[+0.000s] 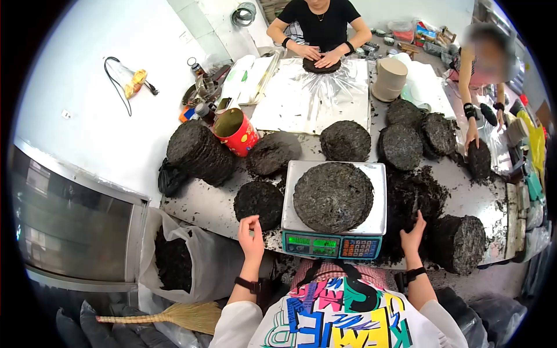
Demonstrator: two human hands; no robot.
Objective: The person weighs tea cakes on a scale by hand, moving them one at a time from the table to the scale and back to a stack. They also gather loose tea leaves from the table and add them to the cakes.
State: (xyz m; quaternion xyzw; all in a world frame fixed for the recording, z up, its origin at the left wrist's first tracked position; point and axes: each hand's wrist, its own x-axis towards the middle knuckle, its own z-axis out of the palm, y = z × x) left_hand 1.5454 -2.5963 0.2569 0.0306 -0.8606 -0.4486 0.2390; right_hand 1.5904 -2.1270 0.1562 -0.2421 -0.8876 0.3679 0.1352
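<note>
A round, dark pressed cake (333, 197), which looks like dried seaweed, lies flat on the steel pan of a digital scale (295, 169) with a lit green display. To the scale's left, my left hand (250, 236) is raised with loosely bent fingers and nothing visible in it. It is close to the near edge of another dark round cake (258, 204) on the table. My right hand (412, 233) is on the other side, thumb and fingers apart, empty. Loose dark flakes (415, 194) are heaped beyond it, and a stack of cakes (458, 243) stands to its right.
More cakes (345, 141) and a tall stack (200, 152) stand farther back near a red tin (237, 132). Across the table a person's hands (322, 58) press a cake on plastic film. Another person's hand (472, 133) touches a cake at right. An open sack (200, 261) stands lower left.
</note>
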